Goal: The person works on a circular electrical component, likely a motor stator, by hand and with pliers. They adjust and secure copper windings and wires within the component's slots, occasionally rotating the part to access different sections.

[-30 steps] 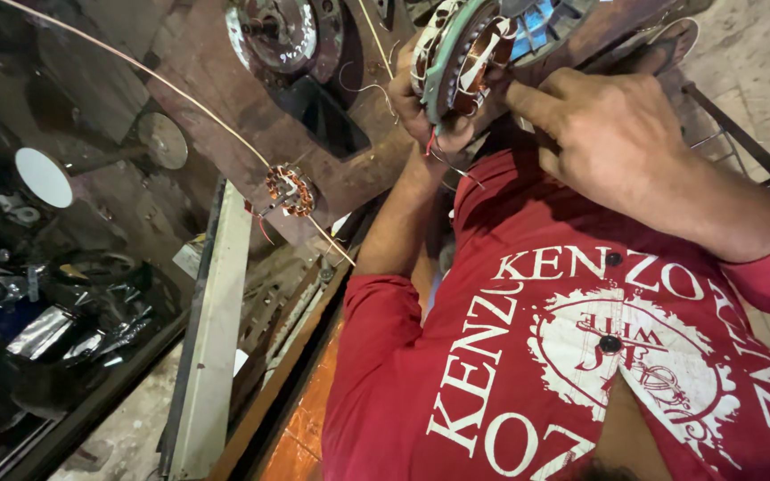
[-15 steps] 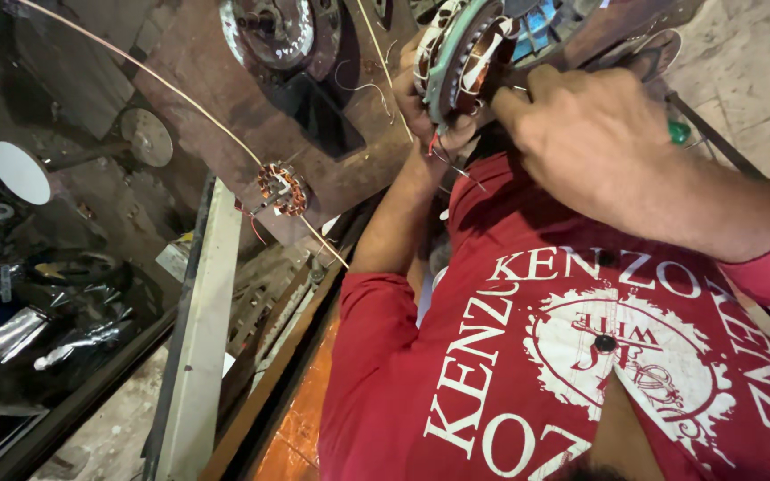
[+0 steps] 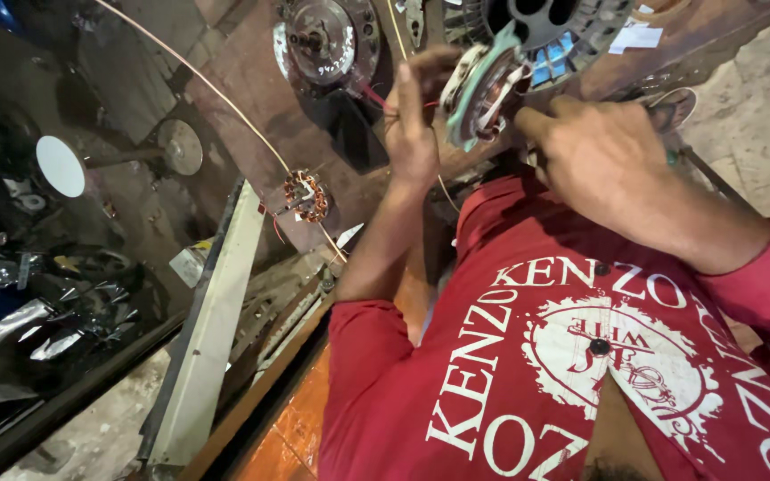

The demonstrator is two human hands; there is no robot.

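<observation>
Presently, the scene is set out as follows.

Left hand: the left hand is raised at the left edge of the stator, fingers curled about its rim, so the part is gripped and held up off the bench.

Right hand: the right hand is pressed against the right side of the same stator, fingers bent in toward the core; whether anything is pinched between the fingertips cannot be told, since they are hidden behind the knuckles.

Stator: a round wound core with a pale green ring is held between both hands, just above the chest, tilted toward the camera.

Red wire: a thin red lead is seen running from the stator past the left hand.

Motor housing: a ribbed grey casing with round holes is set just behind the stator, touching or nearly touching it.

Round metal hub: it is laid on the brown bench, left of the hands.

Small copper coil: it is placed lower on the bench, well apart from the hands, with a long thin wire crossing over it.

Red shirt: worn by the person, with white print across the front.
</observation>
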